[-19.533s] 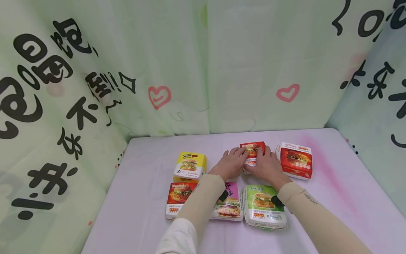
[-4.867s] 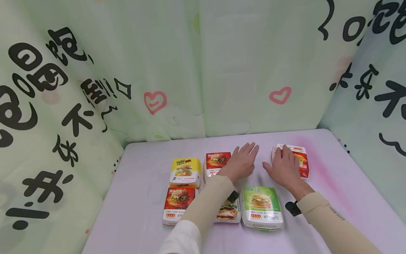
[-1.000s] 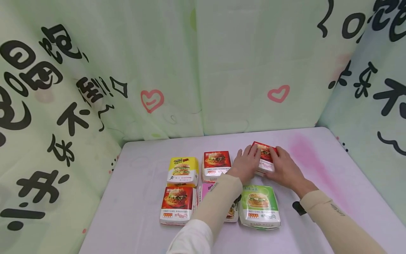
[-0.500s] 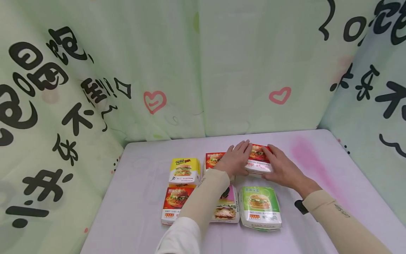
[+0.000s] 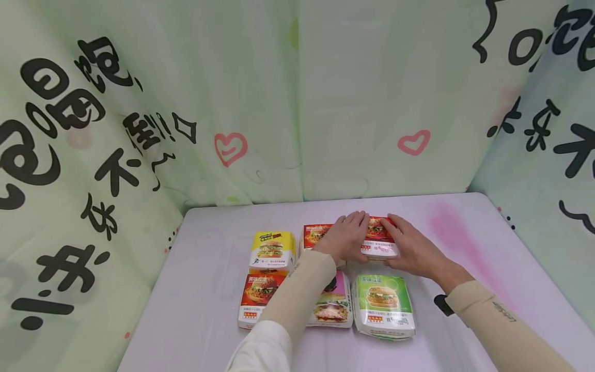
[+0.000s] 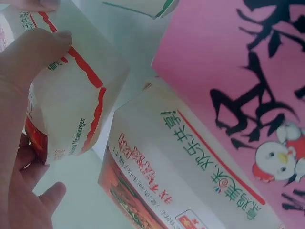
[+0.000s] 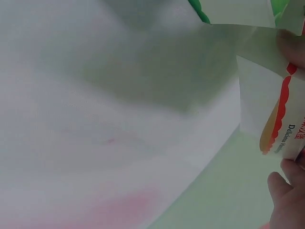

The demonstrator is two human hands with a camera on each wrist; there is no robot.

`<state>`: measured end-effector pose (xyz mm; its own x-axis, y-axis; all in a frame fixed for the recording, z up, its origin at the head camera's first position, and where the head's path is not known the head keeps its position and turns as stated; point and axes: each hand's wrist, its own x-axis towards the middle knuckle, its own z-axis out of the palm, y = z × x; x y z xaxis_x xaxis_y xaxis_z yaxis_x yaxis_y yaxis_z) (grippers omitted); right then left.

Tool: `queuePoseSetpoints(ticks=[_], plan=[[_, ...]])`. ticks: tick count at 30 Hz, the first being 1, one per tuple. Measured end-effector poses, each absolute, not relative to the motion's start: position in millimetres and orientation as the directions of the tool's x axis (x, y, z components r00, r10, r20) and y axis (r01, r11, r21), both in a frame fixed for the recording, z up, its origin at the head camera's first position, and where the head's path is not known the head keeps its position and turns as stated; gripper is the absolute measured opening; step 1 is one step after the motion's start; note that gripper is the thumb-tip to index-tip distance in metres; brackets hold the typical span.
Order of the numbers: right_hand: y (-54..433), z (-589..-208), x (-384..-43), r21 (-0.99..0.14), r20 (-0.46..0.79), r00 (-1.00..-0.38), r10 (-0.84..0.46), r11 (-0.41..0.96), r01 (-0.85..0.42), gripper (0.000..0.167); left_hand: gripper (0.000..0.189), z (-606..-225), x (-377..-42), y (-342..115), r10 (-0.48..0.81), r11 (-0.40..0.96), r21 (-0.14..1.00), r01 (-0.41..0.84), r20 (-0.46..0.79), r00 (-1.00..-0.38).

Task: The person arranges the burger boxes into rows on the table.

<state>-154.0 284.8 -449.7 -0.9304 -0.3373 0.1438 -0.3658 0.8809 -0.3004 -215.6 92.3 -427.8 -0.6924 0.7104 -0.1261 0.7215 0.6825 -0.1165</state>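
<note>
A red-and-white burger box [image 5: 378, 249] is between my two hands at the back of the table. My left hand [image 5: 342, 240] grips its left side, and my right hand [image 5: 415, 251] its right side. In the left wrist view a thumb [image 6: 35, 52] presses the white side wall of that box [image 6: 78, 102]. Part of the same box [image 7: 290, 114] shows at the edge of the right wrist view, between thumb and fingers. Immediately left of it stands another red-and-white burger box [image 5: 314, 235], partly hidden by my left hand.
A yellow burger box [image 5: 271, 250] stands at the left of the back row. In front are a red box [image 5: 260, 292], a pink-purple box [image 5: 332, 310] partly under my left forearm, and a green box [image 5: 385, 305]. A printed curtain [image 5: 348, 103] hangs behind the table [image 5: 186, 310].
Both hands have brought the red-and-white burger box leftward from the right side and turned it straight beside the other red one. Earlier, that other box moved left to beside the yellow box.
</note>
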Motion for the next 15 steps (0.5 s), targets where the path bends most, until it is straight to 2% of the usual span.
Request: queuePoseSetpoints(ticks=[6,15], plan=[[287,-452,-150,-0.236,0.144,-0.924,-0.354,0.895,-0.38,0.096,0.1,-432,-210,98,0.719,0.672,-0.169,0.721,-0.086,-0.69],[286,-454,-145,-0.255,0.045,-0.933,-0.358,0.898,-0.357,0.094,0.095,-443,-204,97,0.716,0.676,-0.177,0.715,-0.071,-0.695]])
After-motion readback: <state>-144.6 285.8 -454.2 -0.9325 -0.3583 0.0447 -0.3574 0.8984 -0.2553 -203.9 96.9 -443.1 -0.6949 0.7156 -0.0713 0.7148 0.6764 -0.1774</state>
